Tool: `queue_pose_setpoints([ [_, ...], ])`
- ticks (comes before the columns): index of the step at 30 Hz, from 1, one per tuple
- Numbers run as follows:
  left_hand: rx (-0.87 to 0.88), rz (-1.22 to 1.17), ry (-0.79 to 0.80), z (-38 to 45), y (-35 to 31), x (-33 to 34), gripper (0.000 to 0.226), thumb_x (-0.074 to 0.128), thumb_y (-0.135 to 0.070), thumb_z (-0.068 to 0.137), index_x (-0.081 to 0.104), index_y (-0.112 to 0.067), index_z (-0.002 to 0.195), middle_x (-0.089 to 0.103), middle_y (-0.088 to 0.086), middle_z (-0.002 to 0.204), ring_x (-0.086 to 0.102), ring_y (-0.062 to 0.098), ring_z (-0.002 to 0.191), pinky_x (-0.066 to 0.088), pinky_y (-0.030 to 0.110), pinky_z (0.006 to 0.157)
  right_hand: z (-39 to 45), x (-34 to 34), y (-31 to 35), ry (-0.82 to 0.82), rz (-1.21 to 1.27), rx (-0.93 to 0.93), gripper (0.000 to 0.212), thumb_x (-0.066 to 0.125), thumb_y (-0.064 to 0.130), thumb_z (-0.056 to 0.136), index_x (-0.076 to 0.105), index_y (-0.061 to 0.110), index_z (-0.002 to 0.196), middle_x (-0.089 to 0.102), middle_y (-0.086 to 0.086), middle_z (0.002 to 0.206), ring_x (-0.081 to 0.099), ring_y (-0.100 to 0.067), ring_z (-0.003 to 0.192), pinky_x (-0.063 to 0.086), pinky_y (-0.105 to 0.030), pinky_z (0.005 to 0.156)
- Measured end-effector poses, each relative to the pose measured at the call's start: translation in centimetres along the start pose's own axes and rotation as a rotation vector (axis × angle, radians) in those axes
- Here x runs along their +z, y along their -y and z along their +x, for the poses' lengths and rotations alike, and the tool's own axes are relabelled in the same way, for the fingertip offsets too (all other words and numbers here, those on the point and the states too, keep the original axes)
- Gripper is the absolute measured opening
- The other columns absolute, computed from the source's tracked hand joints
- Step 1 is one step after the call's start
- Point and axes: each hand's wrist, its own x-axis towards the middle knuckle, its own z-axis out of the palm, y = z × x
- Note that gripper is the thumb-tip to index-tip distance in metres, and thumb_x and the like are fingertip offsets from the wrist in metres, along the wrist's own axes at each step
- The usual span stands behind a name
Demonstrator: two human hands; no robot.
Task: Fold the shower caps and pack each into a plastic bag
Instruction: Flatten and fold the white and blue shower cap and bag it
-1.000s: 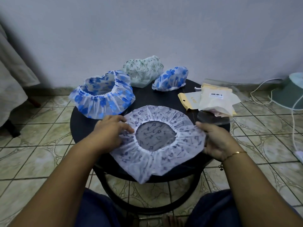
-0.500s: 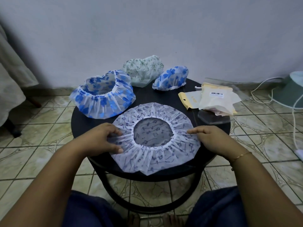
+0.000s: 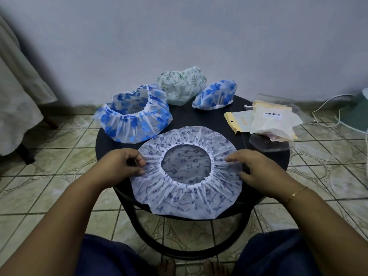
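Note:
A white shower cap with a dark blue note pattern (image 3: 179, 198) lies flat, opening up, on the near part of a round black table (image 3: 199, 118); its near edge hangs past the rim. My left hand (image 3: 121, 166) pinches the cap's left edge between curled fingers and thumb. My right hand (image 3: 256, 168) pinches the right edge. Behind lie a blue-flowered cap (image 3: 135, 114), a green-patterned cap (image 3: 182, 84) and a smaller blue-flowered cap (image 3: 216, 94). Plastic bags (image 3: 272, 122) are piled at the table's right side.
A clear bag (image 3: 268, 144) overhangs the table's right rim. White cloth (image 3: 18, 96) hangs at the left. White cables (image 3: 326, 102) and a pale green object (image 3: 358, 114) lie on the tiled floor at the right. The wall stands close behind the table.
The note-patterned cap has been spread flatter and shifted slightly toward the table's middle. Both hands moved from holding its sides to pinching its left and right edges on the tabletop.

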Motion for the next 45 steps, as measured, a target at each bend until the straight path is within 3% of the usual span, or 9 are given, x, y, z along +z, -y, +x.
queue_pose_setpoints([
  [5, -0.022, -0.053, 0.133, -0.3, 1.2, -1.1, 0.036, 0.06, 0.009, 0.082, 0.07, -0.024, 0.09, 0.071, -0.015, 0.09, 0.061, -0.01, 0.087, 0.044, 0.002, 0.075, -0.3, -0.6, -1.0, 0.177, -0.038, 0.044, 0.039, 0.055, 0.009, 0.086, 0.06, 0.039, 0.11, 0.05, 0.006, 0.099, 0.047, -0.002, 0.082, 0.041, -0.022, 0.079],
  [10, -0.016, -0.092, 0.315, -0.7, 1.9, -1.7, 0.039, 0.068, 0.011, 0.077, 0.072, -0.021, 0.098, 0.057, -0.028, 0.114, 0.049, -0.025, 0.102, 0.036, -0.003, 0.083, -0.2, -0.7, -2.6, 0.169, -0.012, 0.009, 0.04, 0.059, 0.011, 0.088, 0.062, 0.042, 0.114, 0.058, 0.016, 0.121, 0.045, -0.004, 0.096, 0.034, -0.007, 0.083],
  [18, -0.045, -0.122, 0.116, -0.5, 1.8, -0.9, 0.015, 0.061, -0.016, 0.089, 0.074, -0.025, 0.091, 0.069, -0.021, 0.093, 0.059, -0.015, 0.087, 0.041, 0.002, 0.076, -0.9, -0.3, -3.4, 0.125, 0.117, -0.001, 0.047, 0.063, 0.012, 0.082, 0.057, 0.045, 0.115, 0.051, 0.028, 0.12, 0.038, 0.005, 0.099, 0.029, 0.001, 0.083],
  [22, -0.118, -0.163, 0.044, -0.4, 1.2, -0.9, 0.02, 0.054, -0.029, 0.094, 0.068, -0.019, 0.083, 0.069, -0.001, 0.083, 0.059, 0.008, 0.074, 0.043, 0.022, 0.069, -1.4, -0.1, -3.6, 0.158, 0.129, 0.098, 0.057, 0.068, 0.045, 0.066, 0.042, 0.066, 0.112, 0.046, 0.007, 0.116, 0.041, -0.011, 0.112, 0.036, -0.026, 0.1],
  [25, -0.119, -0.172, -0.031, -0.1, 0.8, -0.3, 0.025, 0.051, -0.03, 0.096, 0.064, -0.016, 0.08, 0.063, -0.002, 0.075, 0.053, 0.011, 0.067, 0.04, 0.024, 0.063, -1.1, 0.6, -2.8, 0.078, 0.021, 0.109, 0.055, 0.068, 0.057, 0.072, 0.044, 0.056, 0.121, 0.044, 0.005, 0.106, 0.042, -0.017, 0.104, 0.037, -0.031, 0.096],
  [28, -0.116, -0.167, -0.136, 0.2, 0.5, 0.5, 0.023, 0.054, -0.031, 0.094, 0.065, -0.019, 0.078, 0.065, -0.003, 0.077, 0.057, 0.013, 0.071, 0.043, 0.03, 0.07, -0.4, 1.0, -1.4, -0.142, 0.051, -0.03, 0.021, 0.047, 0.058, 0.082, 0.059, 0.041, 0.085, 0.054, 0.011, 0.082, 0.045, -0.014, 0.087, 0.037, -0.033, 0.081],
  [33, -0.162, -0.242, -0.348, 0.6, -0.7, 1.8, 0.023, 0.055, -0.03, 0.093, 0.065, -0.014, 0.079, 0.065, -0.001, 0.078, 0.056, 0.011, 0.071, 0.042, 0.028, 0.07, 0.2, 1.3, -1.6, -0.185, 0.383, 0.043, 0.04, 0.052, 0.039, 0.093, 0.065, 0.004, 0.077, 0.059, -0.009, 0.076, 0.053, -0.022, 0.076, 0.04, -0.029, 0.069],
  [37, -0.23, -0.224, -0.426, 1.2, -1.2, 2.6, 0.022, 0.052, -0.033, 0.095, 0.065, -0.02, 0.083, 0.062, -0.009, 0.078, 0.053, 0.003, 0.07, 0.039, 0.02, 0.062, 0.7, 1.5, -1.8, -0.182, 0.472, 0.171, 0.028, 0.058, 0.022, 0.091, 0.053, 0.013, 0.066, 0.049, 0.001, 0.062, 0.045, -0.013, 0.062, 0.035, -0.026, 0.058],
  [45, -0.335, 0.035, -0.364, 2.3, -0.9, 3.1, 0.026, 0.048, -0.035, 0.095, 0.063, -0.017, 0.084, 0.063, 0.002, 0.085, 0.055, 0.021, 0.083, 0.038, 0.031, 0.07, 2.3, 2.4, -0.7, -0.203, 0.251, 0.379, 0.033, 0.046, 0.035, 0.096, 0.048, 0.016, 0.07, 0.054, -0.001, 0.073, 0.052, -0.025, 0.077, 0.034, -0.031, 0.064],
])
